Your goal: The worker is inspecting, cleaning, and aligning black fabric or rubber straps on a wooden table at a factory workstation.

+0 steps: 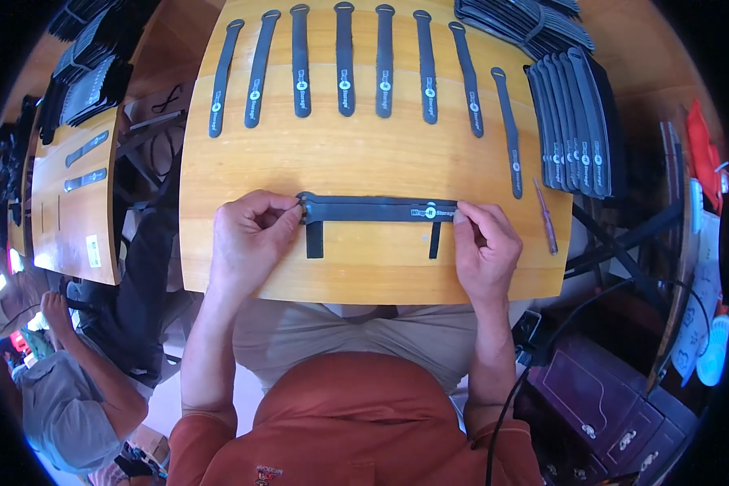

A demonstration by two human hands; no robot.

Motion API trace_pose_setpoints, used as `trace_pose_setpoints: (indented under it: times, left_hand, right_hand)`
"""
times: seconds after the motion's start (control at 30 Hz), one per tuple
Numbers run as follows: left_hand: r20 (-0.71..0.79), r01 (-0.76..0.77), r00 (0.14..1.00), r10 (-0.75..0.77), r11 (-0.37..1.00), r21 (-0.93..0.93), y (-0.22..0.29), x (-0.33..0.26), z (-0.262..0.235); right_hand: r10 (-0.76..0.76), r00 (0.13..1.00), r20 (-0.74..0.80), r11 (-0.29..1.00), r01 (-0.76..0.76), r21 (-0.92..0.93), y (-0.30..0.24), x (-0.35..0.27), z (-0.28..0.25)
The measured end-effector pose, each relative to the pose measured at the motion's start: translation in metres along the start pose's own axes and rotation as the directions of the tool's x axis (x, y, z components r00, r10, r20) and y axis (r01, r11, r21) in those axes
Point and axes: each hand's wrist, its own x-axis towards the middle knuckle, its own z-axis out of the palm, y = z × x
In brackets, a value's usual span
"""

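A dark grey strap (364, 209) with a printed white mark lies crosswise near the front of the wooden table (364, 279). Thumb and fingers of my left hand (251, 239) pinch its rounded left end. At the other end, my right hand (488, 247) grips the strap's tip between thumb and fingers. Below the strap, two short black strips stick out toward me, one at the left (314, 241) and one at the right (435, 241). Beyond, several similar straps, such as this middle one (345, 61), lie fanned out in a row, slotted ends away from me.
A slim screwdriver-like tool (547, 219) lies at the table's right edge. Stacked straps (571, 121) and a banded bundle (530, 24) sit at the far right. To the left, another person (73, 397) sits by a second table (77, 219). A dark drawer cabinet (599, 397) stands right.
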Motion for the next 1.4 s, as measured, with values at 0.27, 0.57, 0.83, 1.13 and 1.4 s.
trace_pose_setpoints:
  times: [0.27,0.57,0.83,1.13,1.4]
  left_hand:
    - [-0.005,-0.017,1.0,0.017,1.0,-0.014,0.0039,0.0,0.0011]
    - [-0.019,0.009,1.0,-0.009,0.999,-0.034,0.0066,-0.001,0.0004]
    - [-0.016,0.018,1.0,-0.018,1.0,-0.004,0.0036,0.0001,0.0005]
    - [-0.028,-0.017,0.999,0.018,0.999,0.031,0.0024,0.0014,0.0004]
    - [-0.02,-0.084,0.996,0.085,0.996,0.023,-0.0011,0.0014,0.0027]
  right_hand:
    - [-0.029,0.999,-0.013,0.999,0.029,-0.015,0.0021,0.0,0.0012]
    - [-0.05,0.999,-0.016,0.998,0.05,-0.024,0.0018,-0.0002,0.0045]
    - [-0.04,0.999,-0.005,0.997,0.04,-0.062,-0.002,-0.0016,0.0022]
    - [-0.075,0.997,-0.001,0.992,0.074,-0.099,-0.0014,-0.0016,0.002]
    - [-0.061,0.998,-0.014,0.996,0.06,-0.065,-0.0008,-0.0024,0.0034]
